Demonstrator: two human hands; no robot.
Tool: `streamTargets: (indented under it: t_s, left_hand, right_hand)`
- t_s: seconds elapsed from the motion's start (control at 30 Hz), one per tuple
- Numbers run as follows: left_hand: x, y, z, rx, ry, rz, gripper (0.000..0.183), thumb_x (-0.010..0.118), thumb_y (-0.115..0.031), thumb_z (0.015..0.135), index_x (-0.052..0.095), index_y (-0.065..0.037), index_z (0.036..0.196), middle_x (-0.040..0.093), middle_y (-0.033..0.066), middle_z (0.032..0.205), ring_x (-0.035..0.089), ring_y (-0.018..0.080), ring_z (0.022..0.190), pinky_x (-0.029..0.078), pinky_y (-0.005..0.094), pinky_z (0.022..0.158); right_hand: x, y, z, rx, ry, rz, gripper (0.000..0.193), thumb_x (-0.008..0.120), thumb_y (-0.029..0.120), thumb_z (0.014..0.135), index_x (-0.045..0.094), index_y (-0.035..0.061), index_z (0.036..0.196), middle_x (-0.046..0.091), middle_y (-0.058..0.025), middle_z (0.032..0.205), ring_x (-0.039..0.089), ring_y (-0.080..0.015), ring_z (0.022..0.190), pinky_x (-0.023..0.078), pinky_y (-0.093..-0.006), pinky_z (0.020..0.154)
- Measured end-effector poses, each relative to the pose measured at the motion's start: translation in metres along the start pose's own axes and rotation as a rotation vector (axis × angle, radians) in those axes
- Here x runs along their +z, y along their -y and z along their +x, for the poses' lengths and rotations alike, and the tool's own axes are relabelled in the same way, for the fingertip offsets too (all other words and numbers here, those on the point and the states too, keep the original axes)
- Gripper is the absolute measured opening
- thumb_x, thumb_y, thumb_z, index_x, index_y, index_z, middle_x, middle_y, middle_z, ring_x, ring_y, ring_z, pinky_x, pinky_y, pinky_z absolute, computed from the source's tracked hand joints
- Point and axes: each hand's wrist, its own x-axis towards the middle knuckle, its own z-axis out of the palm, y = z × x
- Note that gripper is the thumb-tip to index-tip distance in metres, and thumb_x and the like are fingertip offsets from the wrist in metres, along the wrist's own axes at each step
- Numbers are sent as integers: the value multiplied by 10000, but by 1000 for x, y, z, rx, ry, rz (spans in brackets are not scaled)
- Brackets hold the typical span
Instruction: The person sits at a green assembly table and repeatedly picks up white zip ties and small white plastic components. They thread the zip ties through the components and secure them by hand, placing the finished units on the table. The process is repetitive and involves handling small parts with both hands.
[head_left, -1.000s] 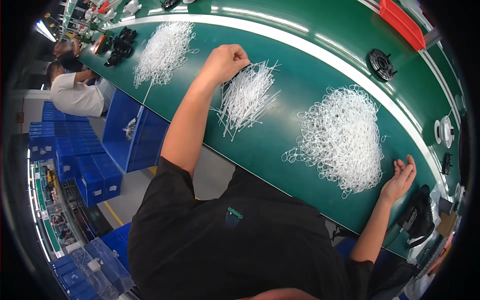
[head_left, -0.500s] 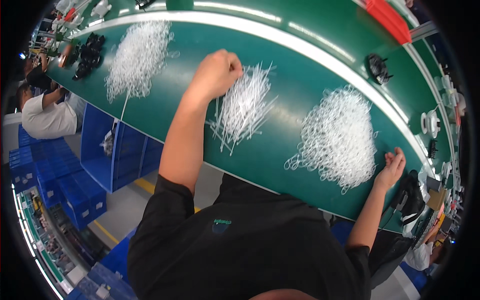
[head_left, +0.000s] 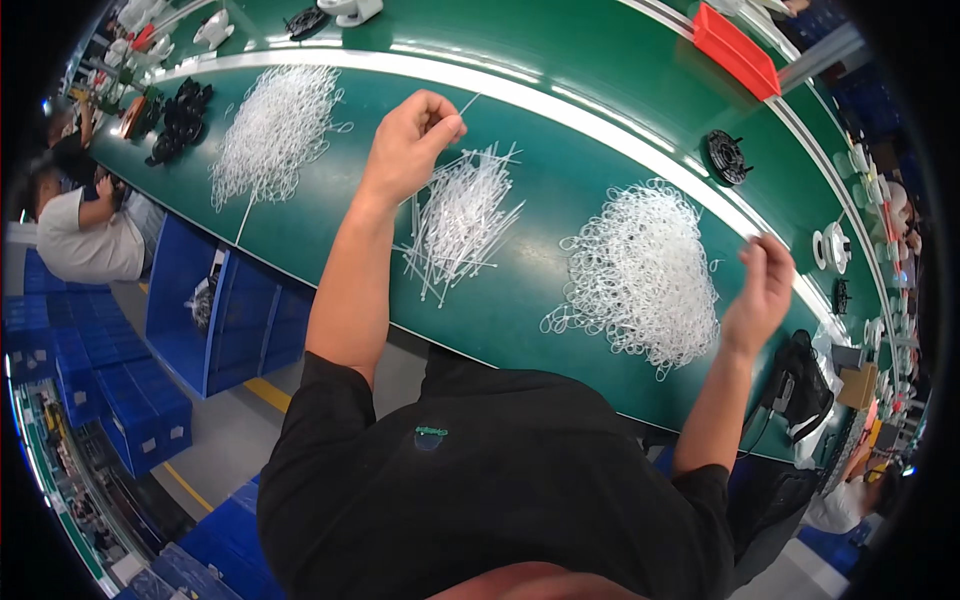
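Note:
My left hand (head_left: 408, 145) is closed in a pinch above the far left side of a pile of straight white cable ties (head_left: 465, 215). A thin white cable tie (head_left: 470, 102) sticks out past its fingertips. To the right lies a larger heap of white ties closed into loops (head_left: 645, 280). My right hand (head_left: 760, 298) is raised beside that heap's right side, fingers drawn together. A small pale spot shows at its fingertips, too small to make out.
Another heap of looped ties (head_left: 275, 135) lies left on the green table (head_left: 560, 200), near black parts (head_left: 182, 120). Beyond the rail are a red bin (head_left: 735, 50) and a round black part (head_left: 726, 157). Blue crates (head_left: 140, 410) stand lower left; a person (head_left: 90, 235) sits beyond.
My left hand has come up off the straight ties with one tie now showing in its fingers. My right hand has risen, its fingers drawn closer together. The whole view has shifted slightly.

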Motion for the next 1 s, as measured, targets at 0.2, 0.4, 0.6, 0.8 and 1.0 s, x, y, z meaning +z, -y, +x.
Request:
streamTargets:
  t_s: [0.2, 0.4, 0.6, 0.8, 1.0]
  left_hand:
    - [23, -22, -5, 35, 128, -160, 115, 639, -79, 931, 592, 21, 959, 651, 35, 825, 597, 84, 753, 502, 234, 686]
    - [74, -69, -31, 41, 383, -312, 106, 657, -43, 934, 603, 18, 1002, 662, 67, 922, 634, 121, 798, 525, 254, 727]
    - [116, -64, -41, -136, 284, -846, 222, 636, -124, 966, 570, -11, 1145, 666, 92, 1000, 654, 169, 840, 543, 310, 765]
    - [147, -47, -56, -336, 403, -1265, 67, 605, -125, 988, 610, -81, 1038, 680, 58, 939, 657, 140, 827, 549, 301, 747]
    - [152, -32, -59, -319, 245, -1129, 94, 628, -126, 977, 633, -62, 1046, 672, 44, 932, 620, 112, 740, 525, 262, 653]
  right_hand:
    - [90, 60, -4, -48, 579, 49, 257, 684, 82, 898, 637, 9, 1139, 669, -64, 924, 627, -120, 863, 509, -274, 808]
    - [133, 69, 4, 119, 691, 305, 157, 673, 90, 924, 642, -4, 1047, 665, -43, 933, 629, -100, 839, 518, -262, 781]
    - [114, 50, -6, -34, 257, 330, 128, 723, 33, 870, 656, 3, 975, 694, -69, 896, 655, -131, 812, 530, -268, 751]
    - [109, 31, -15, -622, 125, 4, 186, 773, 0, 772, 682, 73, 916, 687, -44, 823, 671, -227, 747, 528, -442, 861]
    - [104, 21, -19, -621, 294, -125, 182, 769, 24, 767, 683, 86, 914, 670, -36, 804, 652, -224, 736, 512, -432, 870]
